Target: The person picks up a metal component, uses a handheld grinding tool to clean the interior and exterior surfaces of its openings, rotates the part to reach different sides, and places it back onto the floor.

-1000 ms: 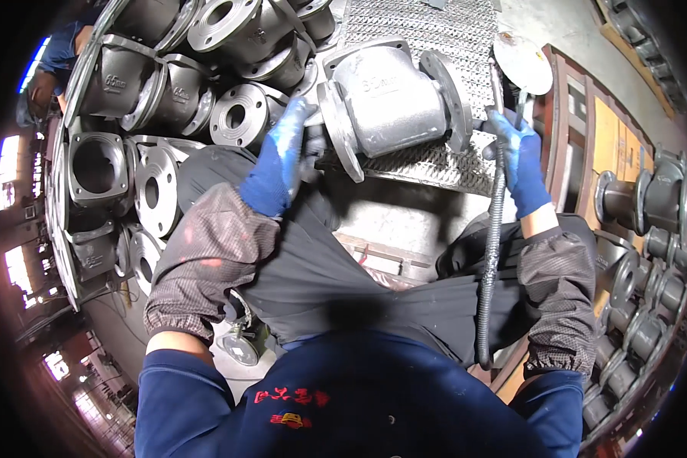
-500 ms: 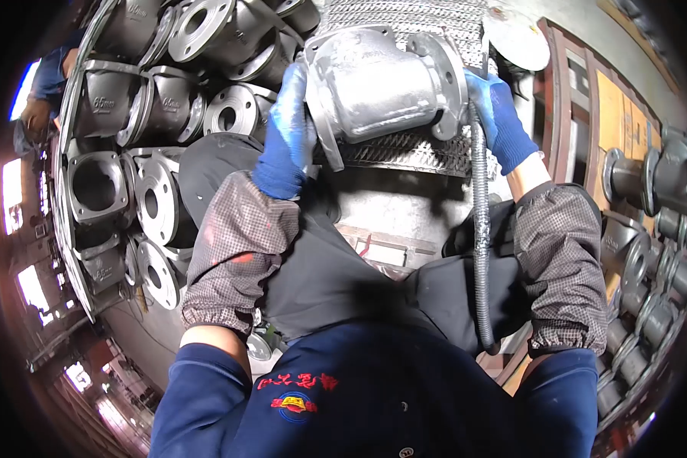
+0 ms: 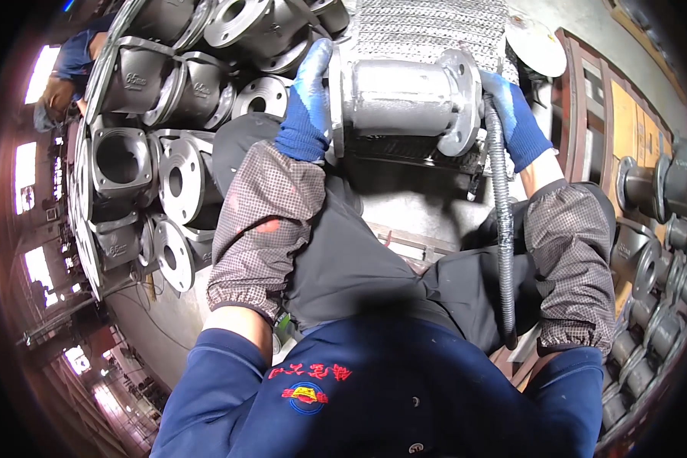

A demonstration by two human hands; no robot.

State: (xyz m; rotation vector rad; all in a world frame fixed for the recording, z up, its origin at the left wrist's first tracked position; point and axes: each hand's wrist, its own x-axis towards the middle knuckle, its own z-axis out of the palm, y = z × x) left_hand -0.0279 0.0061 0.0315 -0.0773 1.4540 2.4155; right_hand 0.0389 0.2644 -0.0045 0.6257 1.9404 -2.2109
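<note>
Knit-gloved hands (image 3: 308, 99) flank a round-flanged grey metal fitting (image 3: 401, 98).

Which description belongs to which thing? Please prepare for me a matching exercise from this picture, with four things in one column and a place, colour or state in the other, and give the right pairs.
Column one
1. Left hand
2. Grey casting
3. Ridged hose
4. Pale round disc

Column two
A. Runs down across the dark trousers
B. Near the picture's top right, beside a brown frame
C. Covered by a blue glove
D. Set crosswise, with a flange at each side

Right pairs: 1-C, 2-D, 3-A, 4-B
</note>
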